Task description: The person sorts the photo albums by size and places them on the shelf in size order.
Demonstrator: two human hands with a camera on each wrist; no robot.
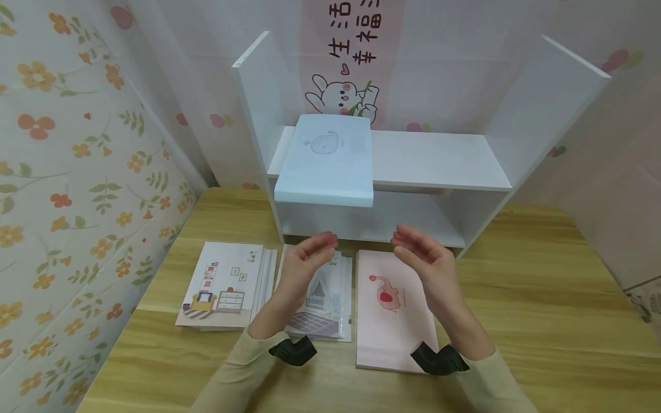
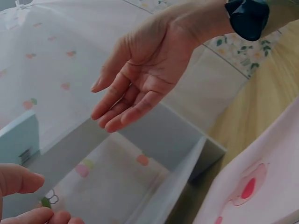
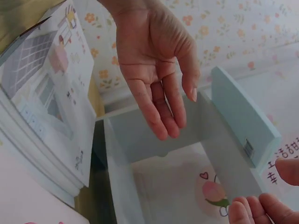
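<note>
Both hands hold nothing and hover in front of the white shelf, palms facing each other with a gap between them. My left hand is over a stack of grey-and-white notebooks, its fingers loosely bent. Above the upper part of a pink book with a red elephant is my right hand, fingers relaxed. A pale blue book with a whale drawing lies flat on the shelf's upper board at the left, its front end jutting past the board. In the left wrist view, the right hand shows bare, slightly curved fingers.
Left of the grey notebooks, another stack of white notebooks with a furniture picture lies on the wooden table. The shelf has tall side panels and a lower compartment. Flowered cloth hangs along the left side.
</note>
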